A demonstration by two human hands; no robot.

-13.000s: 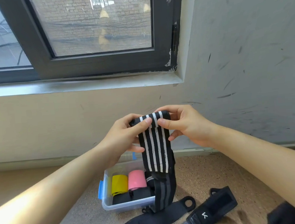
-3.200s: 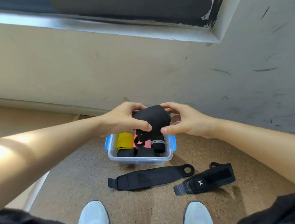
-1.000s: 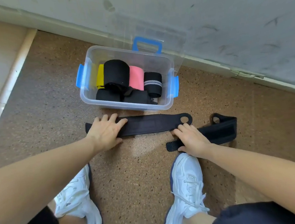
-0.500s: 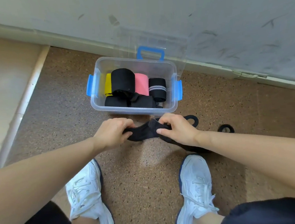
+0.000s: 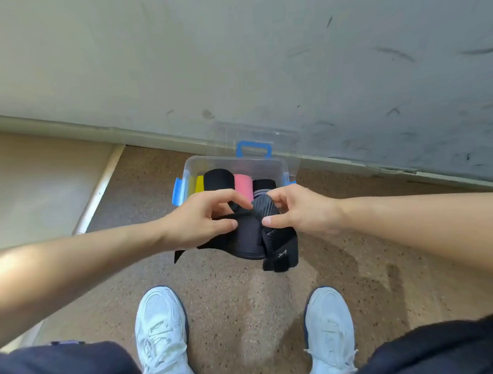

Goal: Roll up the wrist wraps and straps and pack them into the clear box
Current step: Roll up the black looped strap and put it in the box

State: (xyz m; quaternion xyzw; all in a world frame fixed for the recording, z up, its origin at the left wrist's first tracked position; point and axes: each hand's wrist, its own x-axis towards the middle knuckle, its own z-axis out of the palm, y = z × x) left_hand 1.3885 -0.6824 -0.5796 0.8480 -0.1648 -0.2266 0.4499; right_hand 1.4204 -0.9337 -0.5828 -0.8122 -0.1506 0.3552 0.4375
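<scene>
Both hands were close together at the centre of the frame, fingers curled. The left hand pinched the flat end of a black strap. The right hand gripped its ribbed, bunched part, from which an end with a logo hung down. Whether the bundle held one strap or two could not be told.

Half a second earlier the hands had been low at the floor; now the bundle was lifted, hiding the near wall of the clear box. Inside sat a yellow roll, a black roll, a pink roll and a striped roll. The lid leaned on the wall behind. Two white shoes stood at the bottom of the frame.
</scene>
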